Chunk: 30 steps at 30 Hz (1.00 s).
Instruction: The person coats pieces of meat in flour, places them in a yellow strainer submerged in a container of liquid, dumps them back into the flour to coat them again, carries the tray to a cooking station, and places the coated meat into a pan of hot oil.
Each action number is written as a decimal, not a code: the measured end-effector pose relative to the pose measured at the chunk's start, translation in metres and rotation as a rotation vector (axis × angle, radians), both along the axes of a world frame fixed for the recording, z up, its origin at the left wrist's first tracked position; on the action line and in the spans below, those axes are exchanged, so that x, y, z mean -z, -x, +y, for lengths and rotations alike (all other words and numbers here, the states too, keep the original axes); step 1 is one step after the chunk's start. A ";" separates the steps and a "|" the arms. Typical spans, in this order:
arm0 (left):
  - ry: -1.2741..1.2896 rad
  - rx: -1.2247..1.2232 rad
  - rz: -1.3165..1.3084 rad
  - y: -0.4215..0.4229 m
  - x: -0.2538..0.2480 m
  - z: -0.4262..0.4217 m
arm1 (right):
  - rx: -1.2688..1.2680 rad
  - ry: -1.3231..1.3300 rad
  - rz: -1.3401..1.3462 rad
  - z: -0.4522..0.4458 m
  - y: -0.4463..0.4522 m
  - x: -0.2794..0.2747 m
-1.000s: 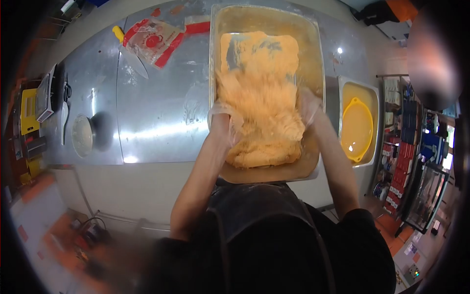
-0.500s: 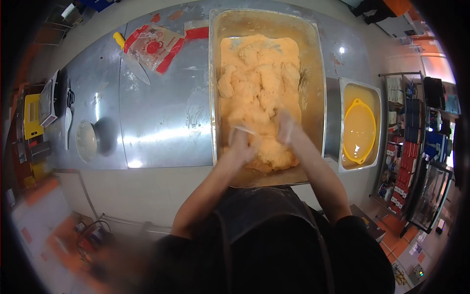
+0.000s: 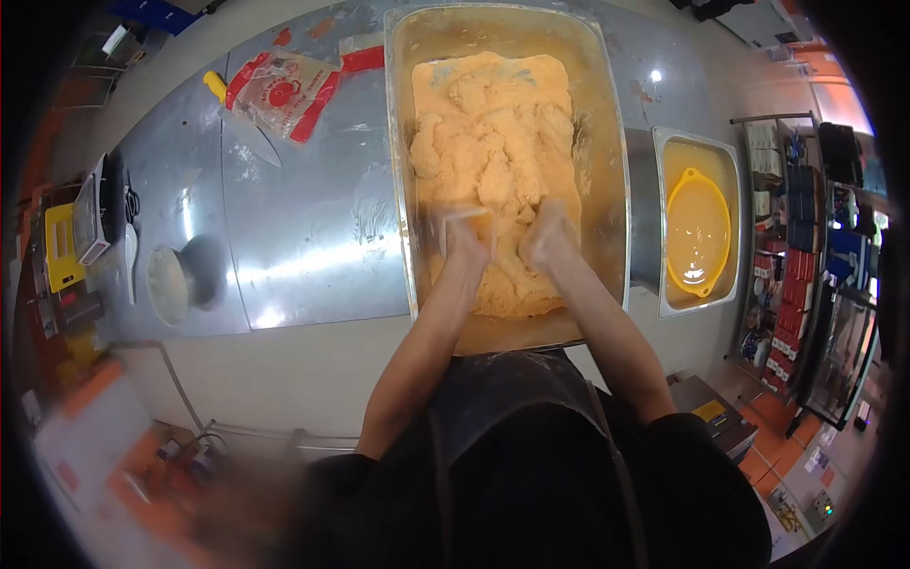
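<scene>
Mixture [image 3: 492,142], orange and lumpy, lies at twelve o'clock from the person in a tray [image 3: 603,180] whose walls probably keep crumbs in, left hand [image 3: 467,235] touching it at seven o'clock, right hand [image 3: 550,237] at five — hands apart, fingers too hidden to tell their grip.

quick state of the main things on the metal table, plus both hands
orange mixture, lumpy
large pan, uncovered, holding the mixture
left hand, at the mixture, grip unclear
right hand, at the mixture, grip unclear
red-edged bag, creased
knife, lying flat
bowl, uncovered
small pan, uncovered, holding liquid
yellow rim, inside small pan
</scene>
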<state>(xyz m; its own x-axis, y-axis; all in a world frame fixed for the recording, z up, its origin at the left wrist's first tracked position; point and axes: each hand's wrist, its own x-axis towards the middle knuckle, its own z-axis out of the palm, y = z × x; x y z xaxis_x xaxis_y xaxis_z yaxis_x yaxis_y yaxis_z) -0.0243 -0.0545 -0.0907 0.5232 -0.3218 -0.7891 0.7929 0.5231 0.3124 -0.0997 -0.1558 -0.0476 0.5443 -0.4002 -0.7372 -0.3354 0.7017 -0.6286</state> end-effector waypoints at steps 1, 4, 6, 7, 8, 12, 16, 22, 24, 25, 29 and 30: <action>0.062 0.001 -0.066 -0.011 -0.020 -0.009 | 0.161 -0.089 -0.046 -0.002 -0.017 0.004; 0.224 0.098 -0.445 -0.045 -0.072 -0.017 | 0.394 -0.244 -0.236 -0.031 -0.057 0.003; 0.238 0.176 -0.520 -0.058 -0.094 -0.009 | 0.325 -0.241 -0.342 -0.065 -0.066 -0.010; 0.232 0.196 -0.473 -0.067 -0.111 -0.008 | 0.264 -0.205 -0.367 -0.084 -0.066 -0.015; 0.230 0.215 -0.430 -0.073 -0.119 -0.005 | 0.199 -0.153 -0.370 -0.101 -0.061 -0.018; -0.211 0.308 -0.471 -0.010 -0.021 0.044 | -0.331 0.249 -0.105 -0.106 0.020 0.034; -0.373 0.747 0.225 0.085 0.004 0.058 | -0.919 0.708 0.432 -0.020 0.087 0.054; 0.001 0.494 0.209 0.060 -0.021 0.028 | -0.267 -0.159 0.166 -0.004 0.066 0.093; 0.165 0.414 0.023 0.007 -0.077 0.037 | -0.116 -0.180 0.071 -0.019 0.026 0.001; 0.215 0.393 -0.033 -0.012 -0.095 0.038 | -0.094 -0.114 0.040 -0.032 0.006 -0.035; -0.574 1.044 -1.205 -0.052 -0.088 0.054 | -0.436 0.696 0.239 -0.117 -0.073 -0.062; -0.825 1.151 -1.572 -0.056 -0.082 0.056 | -0.551 0.989 0.436 -0.139 -0.100 -0.056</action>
